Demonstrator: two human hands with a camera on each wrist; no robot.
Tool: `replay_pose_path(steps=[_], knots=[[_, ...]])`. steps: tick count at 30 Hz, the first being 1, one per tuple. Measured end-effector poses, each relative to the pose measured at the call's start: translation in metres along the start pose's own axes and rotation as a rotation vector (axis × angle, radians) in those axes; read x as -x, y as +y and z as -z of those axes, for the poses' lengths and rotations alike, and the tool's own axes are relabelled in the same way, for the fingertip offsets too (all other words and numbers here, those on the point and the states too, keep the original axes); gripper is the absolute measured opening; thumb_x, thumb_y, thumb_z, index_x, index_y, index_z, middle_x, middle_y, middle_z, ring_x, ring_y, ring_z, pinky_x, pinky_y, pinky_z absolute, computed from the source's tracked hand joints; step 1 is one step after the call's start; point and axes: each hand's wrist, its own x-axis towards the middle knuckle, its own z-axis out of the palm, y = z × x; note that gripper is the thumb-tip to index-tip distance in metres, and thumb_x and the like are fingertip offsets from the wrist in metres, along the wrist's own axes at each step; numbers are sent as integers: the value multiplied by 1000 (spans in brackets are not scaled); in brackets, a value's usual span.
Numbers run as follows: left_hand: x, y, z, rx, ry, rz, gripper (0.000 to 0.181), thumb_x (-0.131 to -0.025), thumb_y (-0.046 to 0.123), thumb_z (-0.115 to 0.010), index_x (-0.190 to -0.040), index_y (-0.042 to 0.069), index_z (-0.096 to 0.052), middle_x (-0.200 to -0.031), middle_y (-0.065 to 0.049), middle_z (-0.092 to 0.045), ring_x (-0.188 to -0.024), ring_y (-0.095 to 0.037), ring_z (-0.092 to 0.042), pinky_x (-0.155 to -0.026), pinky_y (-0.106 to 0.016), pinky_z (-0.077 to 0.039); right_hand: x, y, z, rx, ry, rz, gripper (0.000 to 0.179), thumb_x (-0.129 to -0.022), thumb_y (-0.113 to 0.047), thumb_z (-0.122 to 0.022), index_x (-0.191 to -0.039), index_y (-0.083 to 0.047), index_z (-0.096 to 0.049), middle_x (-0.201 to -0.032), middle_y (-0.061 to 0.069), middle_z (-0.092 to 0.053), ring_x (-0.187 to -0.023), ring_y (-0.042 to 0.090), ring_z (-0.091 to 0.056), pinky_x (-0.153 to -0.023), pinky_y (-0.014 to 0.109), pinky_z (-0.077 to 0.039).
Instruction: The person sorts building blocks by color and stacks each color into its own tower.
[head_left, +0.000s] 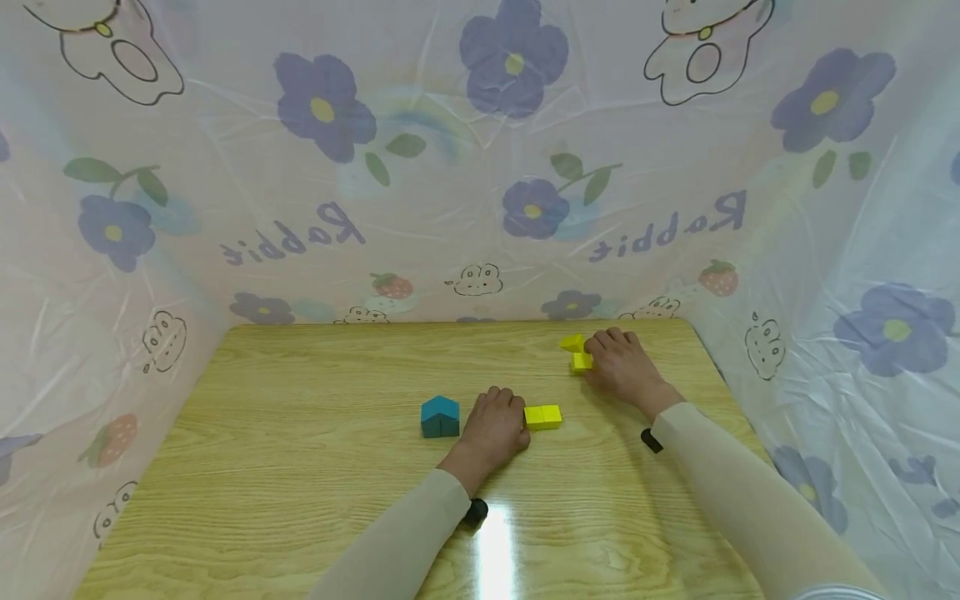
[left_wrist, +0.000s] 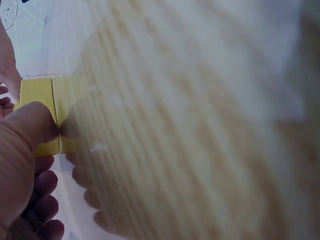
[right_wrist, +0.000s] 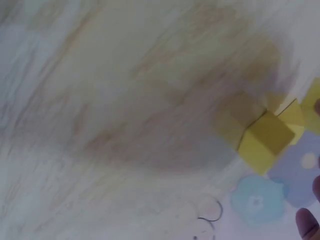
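In the head view, my left hand is at the middle of the table, beside a pair of yellow blocks lying end to end. The left wrist view shows its thumb on the near face of a yellow block and fingers below, pinching it. Farther back on the right, my right hand is at a yellow cube with an angled yellow piece behind it. At the right wrist view's edge, a fingertip lies on another yellow block; most of that hand is out of frame.
A blue house-shaped block group with a seam down its front stands just left of my left hand. The wood-grain table is bordered by a patterned curtain at the back and sides.
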Motion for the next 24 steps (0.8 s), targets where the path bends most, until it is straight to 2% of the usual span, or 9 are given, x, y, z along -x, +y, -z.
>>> replay_pose_path(steps=[5, 13, 24], knots=[[0, 0, 0, 1, -7, 3, 23, -97, 33, -66, -108, 13, -66, -99, 0, -59, -88, -18, -43, -81, -31, -40, 1, -6, 5, 45, 44, 56, 40, -92, -31, -80, -113, -5, -59, -109, 11, -59, -98, 32, -48, -93, 51, -43], [-1, 0, 0, 5, -22, 7, 25, -97, 33, -67, -110, 12, -67, -100, 0, -60, -90, -18, -45, -84, -32, -42, 3, -14, 11, 104, 63, 96, 44, -90, -35, -82, -113, -4, -61, -110, 11, -60, -98, 32, -50, -89, 48, -43], [-3, 1, 4, 26, -39, 20, 26, -97, 33, -68, -112, 11, -67, -101, -2, -61, -91, -20, -45, -86, -34, -43, 7, -36, 28, 3, 101, 138, 37, -90, -31, -80, -111, -7, -62, -105, 9, -60, -96, 31, -50, -85, 46, -40]])
